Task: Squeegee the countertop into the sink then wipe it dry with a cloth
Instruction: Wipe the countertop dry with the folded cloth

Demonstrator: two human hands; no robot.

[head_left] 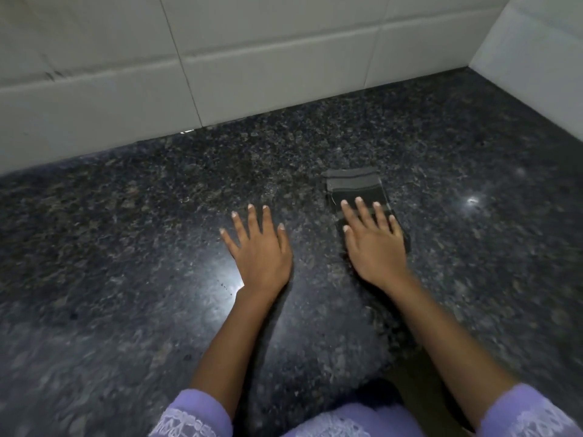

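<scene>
A dark speckled granite countertop [126,247] fills the head view. A folded dark grey cloth [353,184] with lighter stripes lies flat on it, right of centre. My right hand [375,244] presses palm-down on the near half of the cloth, fingers spread over it. My left hand [262,250] rests flat on the bare counter to the left of the cloth, fingers apart, holding nothing. No squeegee and no sink are in view.
A white tiled wall [157,83] runs along the back of the counter and meets a second tiled wall [536,58] at the right, forming a corner. Light glares on the stone near my left wrist. Lilac sleeves show at the bottom.
</scene>
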